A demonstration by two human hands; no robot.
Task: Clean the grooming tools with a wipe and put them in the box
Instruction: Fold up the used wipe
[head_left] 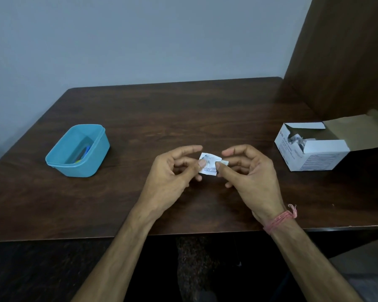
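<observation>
White and printed, a small wipe sachet [208,164] is pinched over the dark wooden table [183,110] between the left hand [172,171] and right hand [251,171], thumbs on top. A blue plastic box [79,151] holding tools stands well left; an opened carton [312,147] right.

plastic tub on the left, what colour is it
Light blue, seen in the head view: the plastic tub.
</observation>
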